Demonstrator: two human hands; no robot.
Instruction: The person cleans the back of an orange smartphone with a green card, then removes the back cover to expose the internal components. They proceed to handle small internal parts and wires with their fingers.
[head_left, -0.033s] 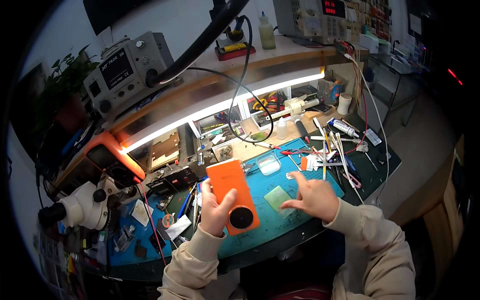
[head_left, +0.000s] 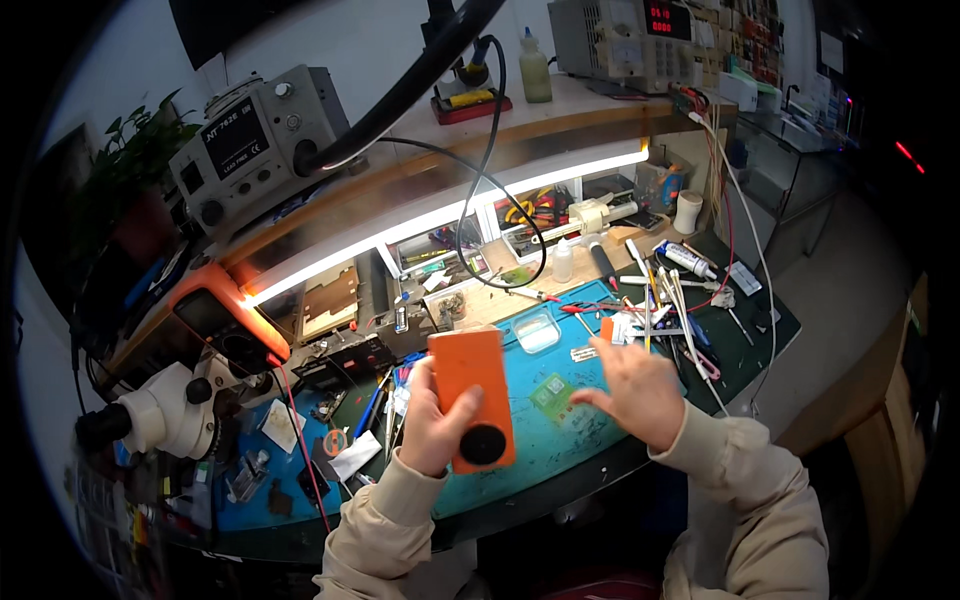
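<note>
The phone was above the mat, its orange back and round black disc facing up. The left hand had it in its grip, thumb across the back. The right hand had its grip released, thumb and fingers spread over the mat by the green card; whether the thumb touched the card could not be told. A good hold here probably meant gripping the edges, thumb off the disc, low over the mat against a slip. No lettering could be read on the phone. Beyond the mat's left, the station bore white lettering; beyond its right, the supply showed red digits.
</note>
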